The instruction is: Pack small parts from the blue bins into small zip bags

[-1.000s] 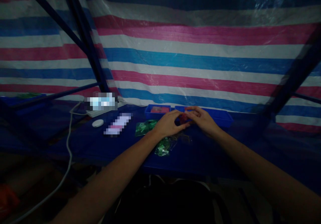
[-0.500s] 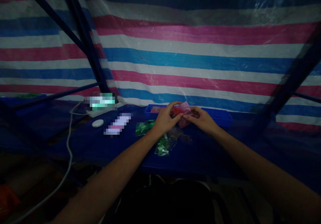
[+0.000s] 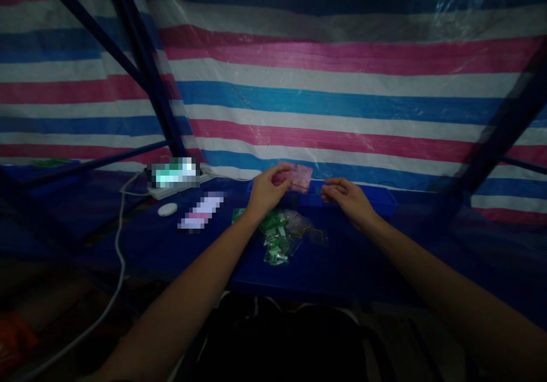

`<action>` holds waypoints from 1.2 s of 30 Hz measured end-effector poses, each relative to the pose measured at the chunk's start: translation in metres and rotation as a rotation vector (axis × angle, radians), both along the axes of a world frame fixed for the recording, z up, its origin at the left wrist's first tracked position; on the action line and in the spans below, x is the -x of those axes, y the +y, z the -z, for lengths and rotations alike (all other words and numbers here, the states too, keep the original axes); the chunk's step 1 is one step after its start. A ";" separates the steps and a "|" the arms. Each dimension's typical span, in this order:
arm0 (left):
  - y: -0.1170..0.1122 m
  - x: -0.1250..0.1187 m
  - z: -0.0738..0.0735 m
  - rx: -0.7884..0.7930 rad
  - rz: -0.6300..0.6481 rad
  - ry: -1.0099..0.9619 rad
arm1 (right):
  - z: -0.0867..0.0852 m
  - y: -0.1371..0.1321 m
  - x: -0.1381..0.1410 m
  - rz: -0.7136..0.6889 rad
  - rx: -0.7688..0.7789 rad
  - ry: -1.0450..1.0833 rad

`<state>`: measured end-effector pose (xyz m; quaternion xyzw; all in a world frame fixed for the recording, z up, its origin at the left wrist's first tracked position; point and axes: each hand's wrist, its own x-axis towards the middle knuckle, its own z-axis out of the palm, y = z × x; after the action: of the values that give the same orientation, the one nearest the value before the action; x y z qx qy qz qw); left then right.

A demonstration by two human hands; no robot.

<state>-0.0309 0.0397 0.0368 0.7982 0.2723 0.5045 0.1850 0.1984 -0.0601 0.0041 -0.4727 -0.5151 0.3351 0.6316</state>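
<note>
My left hand (image 3: 268, 191) grips a small pink zip bag (image 3: 301, 178) by its left side, thumb in front. The bag is held up over the left part of a long blue tray (image 3: 380, 198). Apart from the bag, my right hand (image 3: 346, 196) hovers at the tray's front edge with its fingers curled together. What its fingertips hold, if anything, is too dark to make out. Below and between my hands, several clear packets with green pieces (image 3: 277, 242) lie on the blue table (image 3: 342, 268). Clear packets with brownish contents (image 3: 305, 228) lie beside them.
A blurred-out phone-like screen (image 3: 203, 211) and a round white disc (image 3: 167, 210) lie to the left. Behind them is a white power strip (image 3: 171, 188); a white cable (image 3: 117, 245) hangs over the table's left side. Blue frame bars (image 3: 158, 97) and a striped sheet (image 3: 320, 102) stand behind.
My hands have moved apart. The left has carried the pink bag left and slightly up, and the right has let go of it. More of the green packets now shows.
</note>
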 end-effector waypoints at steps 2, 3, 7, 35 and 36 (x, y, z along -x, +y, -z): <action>0.016 0.011 -0.002 0.044 -0.102 -0.045 | -0.001 -0.001 0.000 0.012 -0.001 -0.003; 0.023 0.016 -0.002 0.056 -0.149 -0.062 | -0.002 -0.001 0.000 0.010 -0.003 -0.005; 0.043 0.030 0.000 0.124 -0.254 -0.029 | -0.001 -0.001 0.002 -0.015 -0.005 -0.016; 0.019 0.019 0.000 -0.382 -0.389 0.580 | 0.004 0.001 0.004 -0.082 -0.013 -0.203; 0.017 0.020 0.001 -0.372 -0.394 0.596 | 0.004 0.001 0.004 -0.084 -0.010 -0.209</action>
<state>-0.0505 0.0569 0.0363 0.8620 0.3656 0.3175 -0.1501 0.1946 -0.0593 0.0004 -0.4798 -0.5992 0.3074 0.5623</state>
